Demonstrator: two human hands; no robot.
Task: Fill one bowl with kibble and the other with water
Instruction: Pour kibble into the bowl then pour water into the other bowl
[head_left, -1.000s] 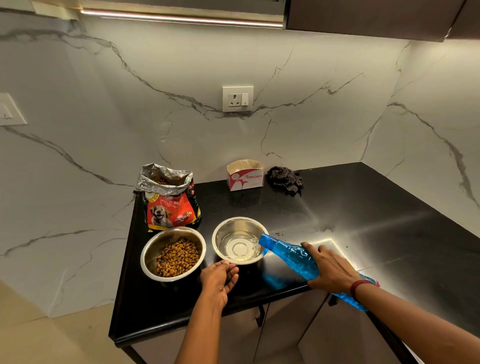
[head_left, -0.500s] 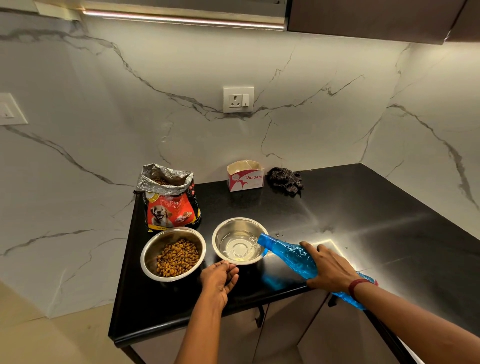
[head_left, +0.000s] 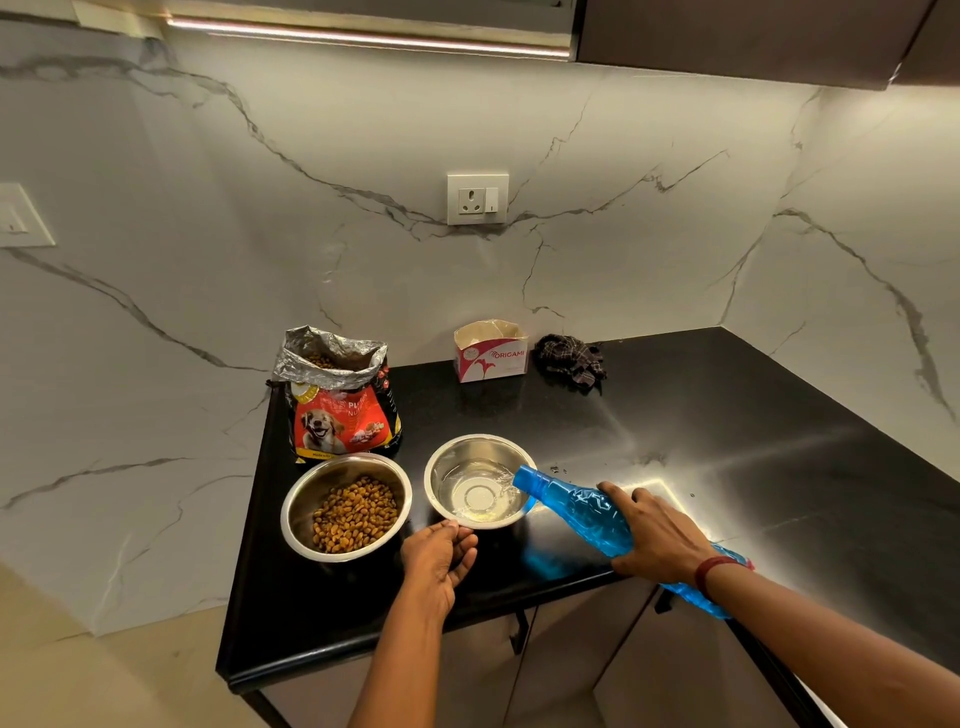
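Right hand (head_left: 660, 535): fingers (head_left: 618, 491) wrapped over the blue bottle (head_left: 571, 506), which is tilted with its mouth over the right rim of the water bowl (head_left: 447, 467). Shallow water is seen inside. Left hand (head_left: 439, 556): fingers (head_left: 457, 527) curled at the bowl's near rim; whether the rim is pinched or only touched cannot be told. The kibble bowl (head_left: 301, 499) stands just beside, to the left, with kibble (head_left: 356, 514) in it.

Risks judged:
- The mouth sits at the edge, so a small drift would send water onto the worktop (head_left: 727, 415).
- A steeper tilt could make the water surge.
- A nudged bowl could splash the kibble.
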